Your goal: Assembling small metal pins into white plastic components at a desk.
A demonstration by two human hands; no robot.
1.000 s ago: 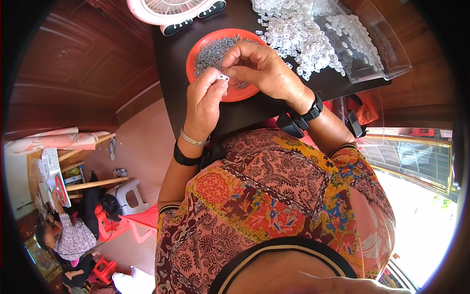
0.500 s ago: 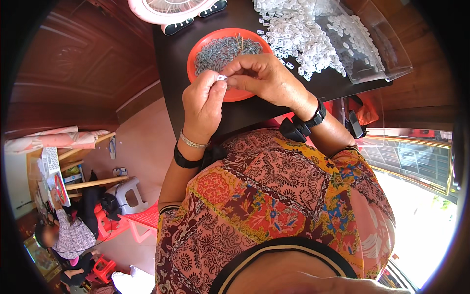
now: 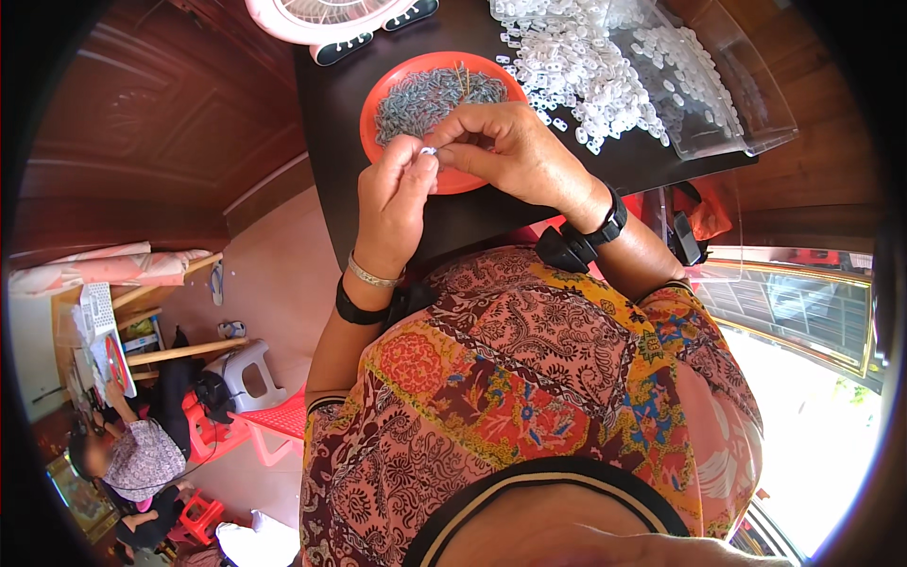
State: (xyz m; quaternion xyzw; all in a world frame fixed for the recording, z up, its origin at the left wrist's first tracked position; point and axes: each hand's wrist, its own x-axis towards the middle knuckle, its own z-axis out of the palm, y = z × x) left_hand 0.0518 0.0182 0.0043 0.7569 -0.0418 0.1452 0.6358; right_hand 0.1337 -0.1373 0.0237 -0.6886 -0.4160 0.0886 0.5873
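Note:
Between the thumb and forefinger of my left hand [image 3: 392, 203] is a small white plastic piece [image 3: 429, 151], mostly covered by the fingertips. My right hand [image 3: 505, 151] pinches right beside that piece; whatever is in its fingertips is too small and hidden to name. Both hands are over the near edge of a round orange-red plate [image 3: 376, 90]. A heap of small grey-blue slender pieces [image 3: 416, 102] fills the plate. Many white oval pieces with holes [image 3: 576, 80] are piled on the table to the right of it.
The dark table [image 3: 335, 142] carries a pink fan [image 3: 321, 24] at the far left. A transparent bin [image 3: 756, 123] lies at the far right with more white pieces. Beyond the table's left side are a red plastic chair [image 3: 279, 420], a grey stool [image 3: 250, 378] and a seated person [image 3: 146, 458].
The white piece has turned slightly in my fingertips and shows less. Both hands stay in nearly the same place. At the lower left, the seated person's arm has shifted.

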